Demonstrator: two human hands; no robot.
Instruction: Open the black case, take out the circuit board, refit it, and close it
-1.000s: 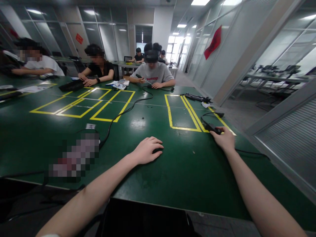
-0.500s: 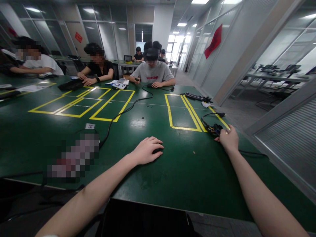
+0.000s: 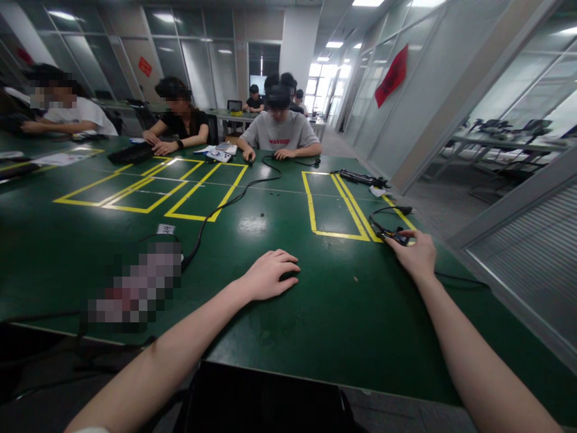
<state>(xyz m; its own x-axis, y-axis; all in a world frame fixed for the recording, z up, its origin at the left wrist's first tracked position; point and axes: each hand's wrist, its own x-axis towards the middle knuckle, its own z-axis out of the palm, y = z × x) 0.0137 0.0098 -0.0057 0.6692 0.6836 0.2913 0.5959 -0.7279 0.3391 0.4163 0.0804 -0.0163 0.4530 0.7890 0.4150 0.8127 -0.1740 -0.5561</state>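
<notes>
My left hand (image 3: 273, 275) rests palm down on the green table (image 3: 315, 325), its fingers apart and holding nothing. Over at the table's right side, my right hand (image 3: 417, 254) has thumb and fingers around a small black cabled device (image 3: 397, 236). Its exact kind is unclear, as my fingers partly cover it. A black cable with a plug-like end (image 3: 404, 210) curves away just beyond that hand.
Yellow tape rectangles (image 3: 338, 236) mark the table. A folded black tripod-like item (image 3: 360, 178) lies at the far right. To the left are a blurred-out object (image 3: 144, 285) and a long black cable (image 3: 198, 240). Several people, one in a grey shirt (image 3: 279, 132), sit across.
My right hand has changed its hold on the black device, the thumb now stretched along its near side. My left hand stays put. The person opposite has lowered a hand to the table.
</notes>
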